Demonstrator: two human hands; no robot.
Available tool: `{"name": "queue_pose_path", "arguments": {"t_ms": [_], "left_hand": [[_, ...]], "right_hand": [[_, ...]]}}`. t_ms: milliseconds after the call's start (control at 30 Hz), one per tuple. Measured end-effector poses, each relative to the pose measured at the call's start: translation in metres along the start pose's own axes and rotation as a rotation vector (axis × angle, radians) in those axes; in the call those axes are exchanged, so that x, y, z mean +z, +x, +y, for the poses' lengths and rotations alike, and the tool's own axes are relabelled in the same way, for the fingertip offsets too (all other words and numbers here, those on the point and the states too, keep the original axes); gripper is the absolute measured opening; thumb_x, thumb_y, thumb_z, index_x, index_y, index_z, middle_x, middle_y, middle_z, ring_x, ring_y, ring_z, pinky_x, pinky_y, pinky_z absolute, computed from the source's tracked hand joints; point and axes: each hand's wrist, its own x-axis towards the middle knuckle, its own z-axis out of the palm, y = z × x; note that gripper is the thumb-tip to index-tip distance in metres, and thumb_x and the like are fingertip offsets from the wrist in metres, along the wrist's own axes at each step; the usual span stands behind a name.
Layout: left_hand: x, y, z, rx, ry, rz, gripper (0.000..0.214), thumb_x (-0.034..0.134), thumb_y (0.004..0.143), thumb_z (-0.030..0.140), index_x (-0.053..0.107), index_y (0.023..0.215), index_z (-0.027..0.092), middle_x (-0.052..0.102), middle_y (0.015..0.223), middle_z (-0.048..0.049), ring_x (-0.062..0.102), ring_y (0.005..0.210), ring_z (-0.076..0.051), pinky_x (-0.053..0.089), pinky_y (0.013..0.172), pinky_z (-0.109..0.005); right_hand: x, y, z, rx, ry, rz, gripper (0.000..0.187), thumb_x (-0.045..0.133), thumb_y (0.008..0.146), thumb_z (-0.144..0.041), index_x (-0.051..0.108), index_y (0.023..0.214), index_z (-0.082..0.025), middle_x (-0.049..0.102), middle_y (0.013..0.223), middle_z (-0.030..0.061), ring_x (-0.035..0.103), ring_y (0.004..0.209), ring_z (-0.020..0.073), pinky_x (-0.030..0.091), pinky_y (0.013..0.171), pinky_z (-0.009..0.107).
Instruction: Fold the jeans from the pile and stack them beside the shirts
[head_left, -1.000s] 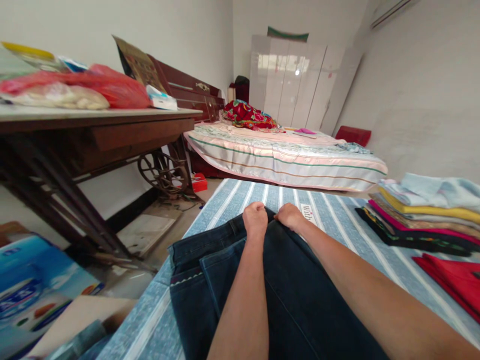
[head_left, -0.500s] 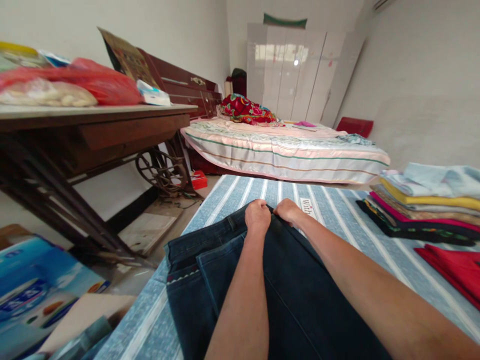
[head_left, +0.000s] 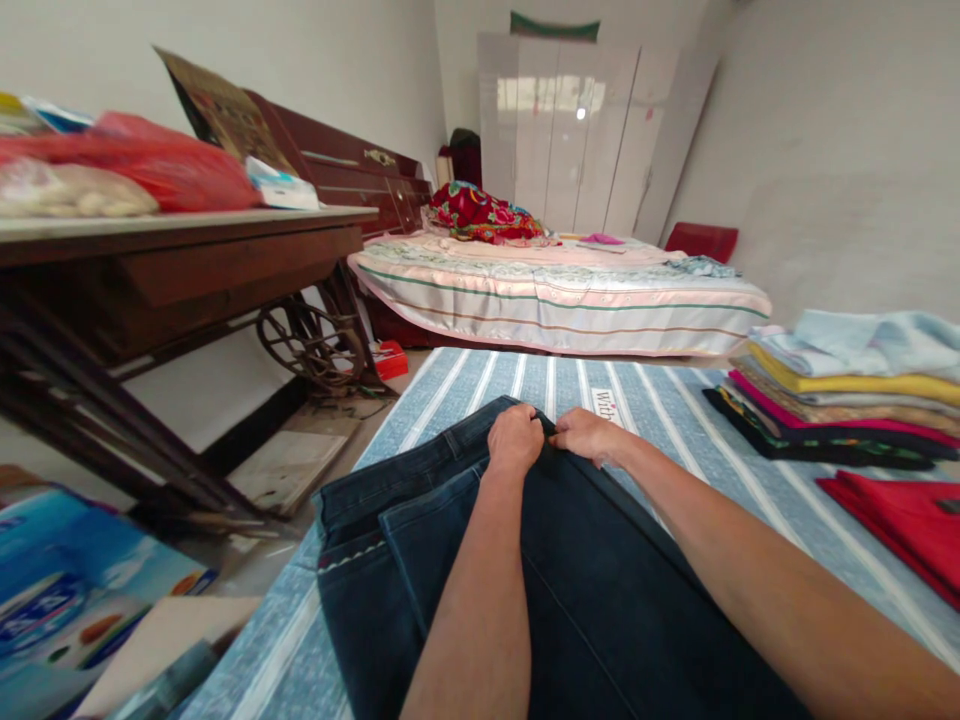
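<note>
A pair of dark blue jeans (head_left: 600, 600) lies folded lengthwise on a blue-and-white striped bed cover (head_left: 465, 385), its waistband toward the far side. My left hand (head_left: 515, 437) is closed on the waistband near its right end. Just to the right, my right hand (head_left: 589, 436) pinches the edge of the jeans, its fingertips close to the left hand. Both forearms pass over the denim and hide part of it. A back pocket and a small patterned trim show on the left part of the jeans.
To the right stands a stack of folded clothes (head_left: 847, 395), with a folded red garment (head_left: 900, 525) nearer me. A treadle sewing table (head_left: 247, 245) holding bags is on the left, above a blue carton (head_left: 67, 590). Another bed (head_left: 562, 300) and a white wardrobe (head_left: 555, 150) are behind.
My right hand has shifted slightly down and right along the jeans' edge, while the left keeps its grip. The whole view has moved a little.
</note>
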Motion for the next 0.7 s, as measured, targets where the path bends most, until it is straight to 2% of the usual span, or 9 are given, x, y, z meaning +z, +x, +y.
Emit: {"name": "queue_pose_path", "arguments": {"t_ms": [200,400,500,600,700], "left_hand": [[0.004,0.0,0.002,0.065,0.039,-0.026,0.02,0.051,0.082,0.026,0.065,0.096,0.02,0.067,0.104,-0.0073,0.06,0.099,-0.019,0.043,0.085,-0.027],[0.006,0.0,0.003,0.107,0.051,0.005,0.023,0.049,0.084,0.023,0.063,0.1,0.017,0.065,0.107,-0.0085,0.057,0.103,-0.02,0.041,0.089,-0.028],[0.006,0.0,0.003,0.149,0.05,0.006,0.023,0.049,0.084,0.023,0.062,0.102,0.017,0.064,0.109,-0.0073,0.055,0.105,-0.019,0.04,0.091,-0.028],[0.007,0.0,0.003,0.189,0.056,-0.022,0.021,0.051,0.083,0.024,0.063,0.1,0.019,0.063,0.109,-0.0064,0.054,0.107,-0.02,0.039,0.094,-0.029],[0.009,0.0,0.003,0.208,0.068,-0.047,0.023,0.052,0.083,0.026,0.062,0.102,0.017,0.062,0.111,-0.0074,0.052,0.11,-0.021,0.037,0.097,-0.03]], "right_hand": [[0.0,-0.008,0.01,0.027,0.165,-0.011,0.02,0.053,0.088,-0.029,0.057,0.076,-0.014,0.04,0.046,-0.0104,0.033,0.034,0.0034,0.029,0.036,0.017],[0.001,-0.01,0.013,0.034,0.297,0.035,0.011,0.052,0.082,-0.016,0.062,0.081,-0.013,0.045,0.044,-0.0072,0.039,0.036,0.0065,0.028,0.038,0.02],[0.002,-0.008,0.015,0.036,0.301,0.048,0.011,0.053,0.083,-0.02,0.062,0.081,-0.012,0.047,0.046,-0.0072,0.041,0.038,0.0064,0.031,0.04,0.02],[0.003,-0.005,0.018,0.043,0.252,0.053,0.02,0.053,0.087,-0.03,0.06,0.08,-0.013,0.047,0.05,-0.0076,0.041,0.04,0.0058,0.036,0.043,0.02],[0.005,-0.003,0.022,0.031,0.182,0.067,0.026,0.051,0.089,-0.037,0.059,0.083,-0.013,0.053,0.061,-0.0051,0.047,0.048,0.0065,0.042,0.049,0.022]]}}
